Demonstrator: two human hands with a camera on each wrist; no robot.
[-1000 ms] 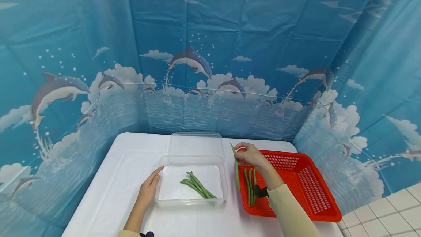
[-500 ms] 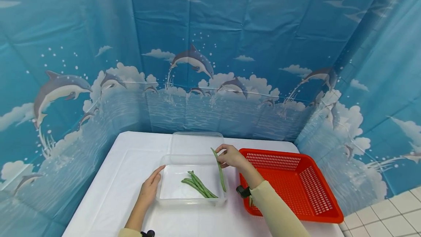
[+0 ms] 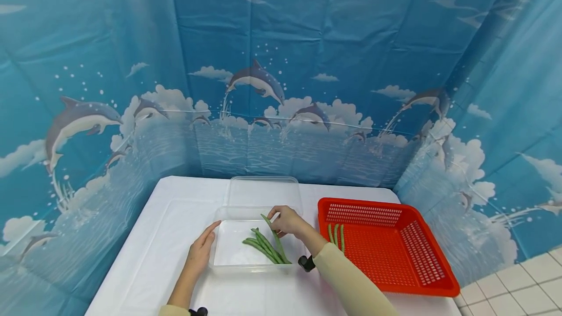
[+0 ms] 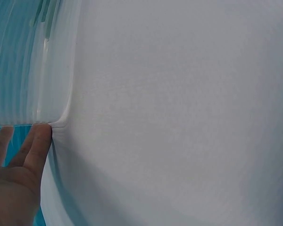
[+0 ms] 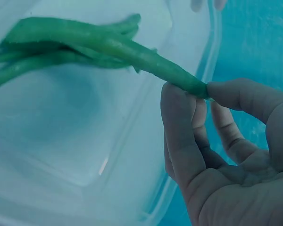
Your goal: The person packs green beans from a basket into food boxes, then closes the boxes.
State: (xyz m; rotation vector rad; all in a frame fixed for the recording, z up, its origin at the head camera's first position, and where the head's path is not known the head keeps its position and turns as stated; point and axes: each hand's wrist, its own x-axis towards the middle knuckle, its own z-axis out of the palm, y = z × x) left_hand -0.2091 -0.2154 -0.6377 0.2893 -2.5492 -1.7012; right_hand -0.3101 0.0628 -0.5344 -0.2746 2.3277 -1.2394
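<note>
My right hand (image 3: 287, 222) pinches a green bean (image 5: 146, 61) near one end between thumb and fingertips, over the clear plastic container (image 3: 246, 269). The bean's other end reaches down to several green beans (image 3: 259, 244) lying in a loose bundle on the container floor. At the container's left side is my left hand (image 3: 199, 251), its fairly straight fingers touching the wall; in the left wrist view the fingertips (image 4: 42, 129) meet the container's edge.
To the right stands a red perforated basket (image 3: 386, 257) with a few green beans (image 3: 335, 234) along its left side, partly behind the right sleeve. A clear lid (image 3: 263, 190) lies behind the container. A dolphin-printed curtain (image 3: 281, 150) borders the white-covered table (image 3: 175, 213).
My right hand has carried the green bean leftward from the red basket's left edge to over the bundle in the container. The left hand has stayed in place.
</note>
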